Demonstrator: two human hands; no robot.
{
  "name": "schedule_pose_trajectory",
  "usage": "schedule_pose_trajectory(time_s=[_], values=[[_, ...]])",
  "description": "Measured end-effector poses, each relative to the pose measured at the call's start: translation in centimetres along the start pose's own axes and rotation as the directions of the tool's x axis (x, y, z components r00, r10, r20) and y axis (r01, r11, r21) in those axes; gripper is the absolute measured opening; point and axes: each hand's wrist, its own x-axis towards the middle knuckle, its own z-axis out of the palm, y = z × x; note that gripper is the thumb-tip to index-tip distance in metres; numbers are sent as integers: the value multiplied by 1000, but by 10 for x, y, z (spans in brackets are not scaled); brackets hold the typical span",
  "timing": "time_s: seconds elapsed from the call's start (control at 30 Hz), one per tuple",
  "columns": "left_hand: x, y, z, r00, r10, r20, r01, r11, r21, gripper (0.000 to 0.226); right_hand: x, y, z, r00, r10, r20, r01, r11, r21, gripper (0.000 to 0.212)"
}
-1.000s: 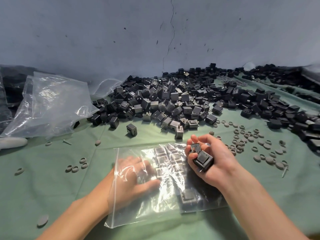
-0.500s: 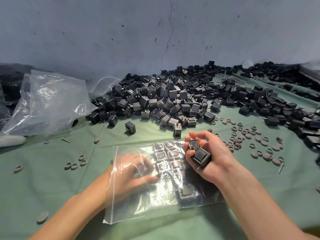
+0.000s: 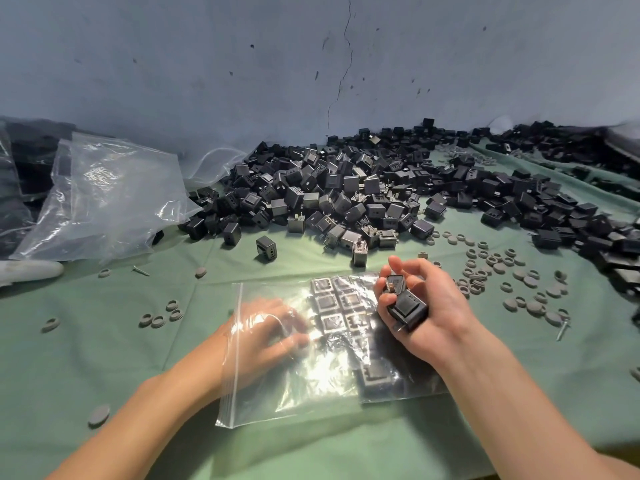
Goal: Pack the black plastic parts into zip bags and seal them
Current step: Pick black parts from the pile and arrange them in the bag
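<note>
Green cloth covers your counter (image 3: 104, 358), which runs back to a blue-grey wall (image 3: 242, 64) with a thin crack down it. A wide heap of black plastic parts (image 3: 346, 188) lies along the far side, and one stray part (image 3: 266, 249) sits apart in front of it. Directly before you a clear zip bag (image 3: 311, 386) lies flat with its mouth to your left. Your left hand (image 3: 266, 327) is inside it, fingers stretched out flat and holding nothing, though it looks blurred through the film. Neat rows of packed parts (image 3: 337, 303) fill the bag's far end. Your right hand (image 3: 426, 313) hovers over the bag's right edge, fingers curled tightly round two black parts (image 3: 407, 306). Grey rings (image 3: 491, 265) are scattered to your right, and crumpled clear bags (image 3: 104, 199) lie to your left.
</note>
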Motion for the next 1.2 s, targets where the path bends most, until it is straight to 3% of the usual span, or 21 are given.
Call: schedule_pose_trajectory(time_s=[0.07,0.13,0.2,0.27,0.33,0.37,0.43,0.5,0.63,0.77,0.97,1.07,1.13,1.2], values=[[-6,-2,-21,993,-87,84,85,996,29,10,-2,1,-1,1000,7,20,-8,998,63,10],[-14,-3,-38,981,-191,26,192,981,-14,18,-5,1,-2,999,16,47,-21,993,118,9],[-17,-7,-51,954,-244,-173,249,969,7,30,-7,1,-2,997,21,78,-34,985,167,9],[-21,-4,-61,867,-259,-425,284,959,-6,38,-8,2,-1,995,23,100,-43,978,203,9],[-26,11,-63,796,-191,-575,224,974,-13,37,-9,5,0,992,22,126,-50,973,224,11],[-29,23,-60,797,-123,-591,158,987,7,34,-10,7,1,989,23,143,-57,971,234,12],[-31,49,-46,846,21,-533,-11,1000,21,23,-13,13,3,984,29,178,-73,967,244,11],[-31,69,-26,907,75,-414,-98,995,-35,13,-16,21,6,978,25,209,-76,968,240,11],[-27,86,9,970,117,-213,-141,985,-101,41,-18,41,10,978,-9,206,-14,994,112,16],[-27,84,18,961,184,-205,-199,978,-58,45,-22,56,12,986,-28,164,44,994,-96,27],[-28,76,-4,953,178,-244,-218,965,-146,32,-23,52,15,959,-54,279,71,996,-51,40],[-30,50,-35,935,134,-328,-158,986,-48,31,-23,39,11,960,-76,269,90,995,-41,50],[-34,21,-59,930,16,-366,-8,1000,25,29,-23,30,8,966,-87,242,94,995,-21,54],[-42,-7,-76,939,-150,-310,181,981,75,28,-19,24,5,972,-103,210,101,995,23,57]])
